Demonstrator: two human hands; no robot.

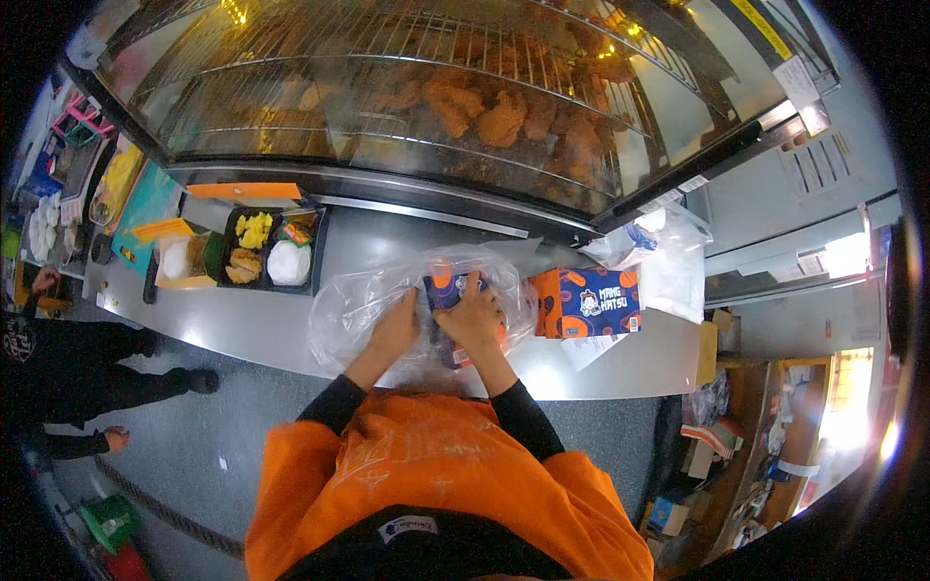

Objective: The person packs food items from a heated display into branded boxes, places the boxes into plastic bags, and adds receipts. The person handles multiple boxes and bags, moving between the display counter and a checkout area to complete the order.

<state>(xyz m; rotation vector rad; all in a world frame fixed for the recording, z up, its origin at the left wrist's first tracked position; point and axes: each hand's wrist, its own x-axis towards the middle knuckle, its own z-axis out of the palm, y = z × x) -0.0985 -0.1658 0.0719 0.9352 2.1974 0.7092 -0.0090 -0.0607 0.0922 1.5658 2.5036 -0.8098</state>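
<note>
A blue and orange printed food box [445,290] lies in a clear plastic bag [349,312] on the steel counter [290,334]. My right hand [471,319] grips this box from above, fingers over its top. At the box's left side is my left hand [398,323], fingers curled at the bag; whether it pinches the plastic I cannot tell. A second printed box [592,301], blue and orange, stands closed to the right, with a white paper [588,352] partly beneath it. To the left, a black compartment tray [272,285] holds rice, yellow pieces and fried pieces.
Behind the counter stands a glass warming cabinet [378,178] with fried chicken [501,120] on wire racks. An opened small box with rice [178,261] is at the left. Plastic bags [672,269] lie at the right. A person in black [80,370] stands far left.
</note>
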